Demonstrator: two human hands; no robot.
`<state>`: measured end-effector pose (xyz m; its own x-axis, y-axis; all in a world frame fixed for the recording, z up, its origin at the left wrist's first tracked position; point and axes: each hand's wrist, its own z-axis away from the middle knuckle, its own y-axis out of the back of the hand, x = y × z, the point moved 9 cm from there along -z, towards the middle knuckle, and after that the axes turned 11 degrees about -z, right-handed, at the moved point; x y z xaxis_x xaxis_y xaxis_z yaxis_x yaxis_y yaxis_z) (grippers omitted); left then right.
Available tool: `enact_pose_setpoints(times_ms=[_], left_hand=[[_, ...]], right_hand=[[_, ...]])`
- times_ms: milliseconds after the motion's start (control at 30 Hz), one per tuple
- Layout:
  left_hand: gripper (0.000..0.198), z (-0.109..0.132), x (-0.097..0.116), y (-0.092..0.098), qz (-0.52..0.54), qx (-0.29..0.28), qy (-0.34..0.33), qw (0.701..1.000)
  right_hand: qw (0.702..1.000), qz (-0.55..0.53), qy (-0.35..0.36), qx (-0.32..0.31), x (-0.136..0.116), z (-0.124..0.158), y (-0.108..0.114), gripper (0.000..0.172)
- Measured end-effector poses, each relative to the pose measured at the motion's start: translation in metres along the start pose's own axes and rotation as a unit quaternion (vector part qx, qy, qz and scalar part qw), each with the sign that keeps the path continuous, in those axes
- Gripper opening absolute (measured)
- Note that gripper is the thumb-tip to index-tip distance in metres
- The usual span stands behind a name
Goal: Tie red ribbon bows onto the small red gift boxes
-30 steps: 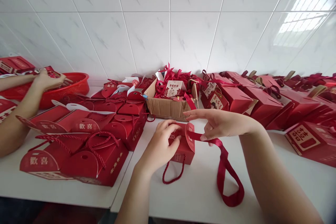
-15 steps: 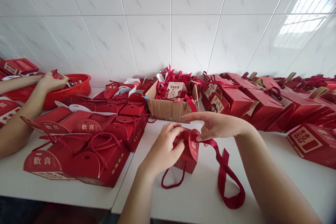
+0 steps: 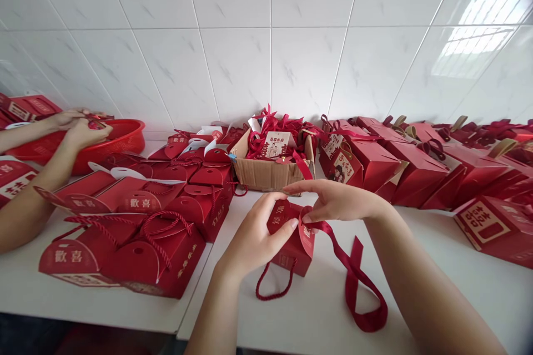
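Box being worked on: small red gift box [image 3: 291, 258], sitting just below the middle of the frame on the white table [image 3: 320, 310], with one rounded flap facing right and gold-ish characters on it
Left hand: the left hand [image 3: 262, 233] is wrapped over the left part of that box, fingers curved round the far side, thumb tip pressed to the top right by the flap, so yeah, it's got hold of the box
Right hand: the right hand [image 3: 337, 202] comes in from the right, index finger stretched left above the box, thumb tip on the dark red ribbon [image 3: 352, 288] right at the flap; looks like a narrow pinch, but can't tell exactly what the hidden fingers are doing
Ribbon: leads out from the flap under the right hand, then curls into a loose loop on the table, lower right of centre
Cord: twisted red cord handle [image 3: 272, 299] hangs off the near side of the box in a loop
Carton up the middle: open cardboard carton [image 3: 270, 173], stuffed with red ribbons [image 3: 285, 122] and a pale printed card [image 3: 277, 144]
Left side: cluster of red boxes [image 3: 166, 258], some with cords on top
Upper left: co-worker's hands [image 3: 85, 134] over a red plastic basin [image 3: 127, 141]
Right side: row of bigger red boxes [image 3: 422, 172]
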<state>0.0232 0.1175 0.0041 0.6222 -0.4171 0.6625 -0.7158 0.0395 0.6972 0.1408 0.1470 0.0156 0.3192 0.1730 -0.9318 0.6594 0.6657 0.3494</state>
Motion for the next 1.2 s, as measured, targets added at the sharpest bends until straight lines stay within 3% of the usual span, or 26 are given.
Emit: enact_pose_setpoints(times_ms=[233, 400, 700, 800, 933, 1033, 1200], left_hand=[[0.008, -0.004, 0.004, 0.004, 0.0, 0.048, -0.039, 0.998], [0.008, -0.003, 0.007, 0.011, 0.016, 0.09, -0.048, 0.995], [0.009, 0.001, 0.009, 0.027, 0.033, 0.156, -0.068, 0.985], [0.011, 0.001, 0.004, 0.027, 0.042, 0.159, -0.044, 0.985], [0.026, 0.001, -0.005, 0.027, 0.054, 0.144, -0.015, 0.988], [0.031, 0.001, -0.009, 0.025, 0.025, 0.104, -0.005, 0.994], [0.023, 0.001, -0.006, 0.016, -0.016, 0.042, -0.033, 0.998]], right_hand=[[0.999, 0.031, 0.01, 0.009, -0.004, -0.003, 0.0, 0.064], [0.998, 0.066, -0.001, 0.025, -0.006, -0.004, 0.003, 0.056], [0.996, 0.058, 0.054, 0.048, -0.019, -0.005, 0.0, 0.031], [0.995, 0.033, 0.074, 0.061, -0.024, -0.004, 0.001, 0.026], [0.985, -0.05, 0.114, 0.123, -0.038, 0.005, 0.013, 0.022], [0.961, -0.11, 0.161, 0.197, -0.051, 0.02, 0.027, 0.019], [0.909, -0.157, 0.247, 0.295, -0.066, 0.056, 0.051, 0.012]])
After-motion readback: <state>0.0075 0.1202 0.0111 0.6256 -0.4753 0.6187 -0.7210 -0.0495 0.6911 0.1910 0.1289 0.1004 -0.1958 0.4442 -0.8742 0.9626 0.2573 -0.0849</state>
